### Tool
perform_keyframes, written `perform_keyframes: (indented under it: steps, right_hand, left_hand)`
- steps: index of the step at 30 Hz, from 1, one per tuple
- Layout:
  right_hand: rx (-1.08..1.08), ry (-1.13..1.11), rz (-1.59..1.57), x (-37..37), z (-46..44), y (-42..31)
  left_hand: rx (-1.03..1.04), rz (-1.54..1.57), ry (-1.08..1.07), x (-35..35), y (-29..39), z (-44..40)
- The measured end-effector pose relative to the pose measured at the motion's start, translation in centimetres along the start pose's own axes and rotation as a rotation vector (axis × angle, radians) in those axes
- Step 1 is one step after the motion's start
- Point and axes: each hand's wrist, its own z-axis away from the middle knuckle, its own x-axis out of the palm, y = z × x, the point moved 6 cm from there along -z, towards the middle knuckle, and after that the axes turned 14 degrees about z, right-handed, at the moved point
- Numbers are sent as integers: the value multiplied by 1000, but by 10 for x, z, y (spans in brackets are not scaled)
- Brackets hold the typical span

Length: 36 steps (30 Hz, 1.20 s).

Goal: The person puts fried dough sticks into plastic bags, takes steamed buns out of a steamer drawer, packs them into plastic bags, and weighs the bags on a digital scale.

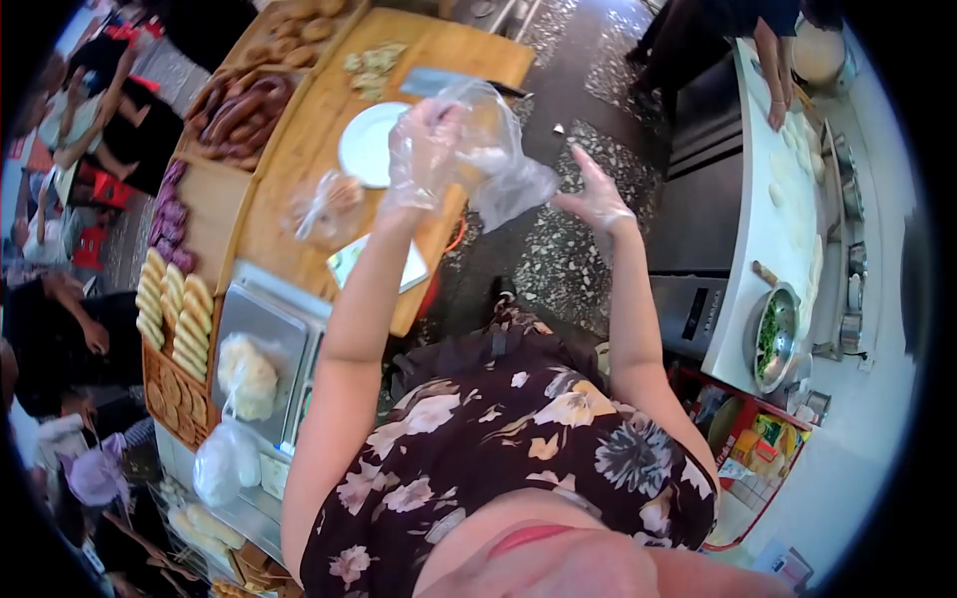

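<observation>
My left hand (423,151), in a clear plastic glove, is closed round the gathered top of a clear plastic bag (513,184). The bag hangs to the right of the fist, over the counter's edge; a pale lump shows faintly inside, its kind unclear. My right hand (596,195), also gloved, is apart from the bag, with thumb and fingers spread and nothing in them. Under and left of my left hand are a white plate (367,146) and a cleaver (444,83) lying by chopped pale pieces (373,68). A tied bag of brownish food (329,206) sits nearer.
Sausages (239,112), purple rolls (167,221) and ridged buns (179,309) fill trays along the wooden counter (439,42). A scale (261,334) carries bagged food. Behind my right arm, a co-worker's hand (777,115) is over dough on a white worktop (743,239); a bowl of greens (776,339) stands there.
</observation>
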Motion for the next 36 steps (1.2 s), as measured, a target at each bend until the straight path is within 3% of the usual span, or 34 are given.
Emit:
perform_keyframes:
  steps: [2,4,5,6,7,8,9,10,12,13,14,15,16,17,18,19,21,22,23,25,26,27,28,29,30,32,35,36]
  right_hand:
    - [-105,250,-788,-41,-9,10]
    - [-224,499,-565,-70,-29,-10]
    - [-110,503,-660,-65,-53,7]
    - [-20,517,-759,-52,-88,28]
    - [49,592,-507,-45,-120,57]
    - [70,608,-408,-44,-145,72]
    - [34,583,-311,-45,-171,85]
    - [53,538,-204,-50,-192,94]
    - [-52,434,-200,-33,-244,128]
    - [136,90,-682,-44,-257,115]
    - [200,-88,-820,-51,-274,114]
    - [-84,-387,-1448,-48,-290,113]
    - [-2,-328,-1675,-91,-291,79]
    - [-122,-284,-1855,-131,-310,50]
    - [-224,-251,-2029,-164,-323,37]
    - [-220,-260,-2010,-190,-341,36]
    - [-513,-6,-2069,-262,-386,45]
    - [-573,65,-2018,-292,-400,55]
    - [-629,138,-1967,-321,-414,65]
    - [-490,98,-1765,-353,-444,92]
    - [-387,38,-1671,-360,-462,109]
    - [-421,-140,-1713,-365,-484,113]
    - [-426,-175,-1715,-365,-502,113]
    - [-591,-153,-1723,-372,-515,106]
    - [-755,-134,-1726,-382,-526,106]
    - [-885,-107,-1554,-403,-547,109]
    - [-820,199,-1233,-450,-591,103]
    - [-820,267,-1156,-469,-605,101]
  left_hand:
    - [299,-260,35,68,21,-19]
    - [286,-144,-60,129,8,-35]
    - [126,-30,-163,154,6,-39]
    - [193,-130,-248,169,18,-44]
    - [216,-141,-306,180,19,-56]
    - [63,-301,-333,178,0,-72]
    - [-119,-247,-353,176,11,-85]
    - [-274,-169,-421,173,9,-102]
    - [-458,512,-447,171,-13,-141]
    - [-444,735,-360,160,-25,-170]
    - [-437,953,-277,152,-47,-200]
    - [-388,1163,-339,160,-52,-234]
    - [-373,1160,-358,164,-83,-267]
    - [-487,1385,-440,180,-127,-298]
    - [-591,1359,-377,210,-120,-308]
    - [-693,1336,-310,240,-112,-318]
    - [-685,711,-519,290,-49,-332]
    - [-580,361,-899,309,-37,-345]
    - [44,-290,-769,309,-2,-396]
    - [849,-385,-130,272,108,-483]
    - [523,-130,16,250,170,-507]
    - [943,-372,351,224,201,-537]
    - [1173,-703,506,221,233,-555]
    - [1210,-1010,545,221,238,-587]
    - [1001,-1379,497,226,227,-622]
    - [997,-1461,706,239,212,-641]
    - [800,-1280,699,273,220,-628]
    - [846,-1316,717,301,220,-612]
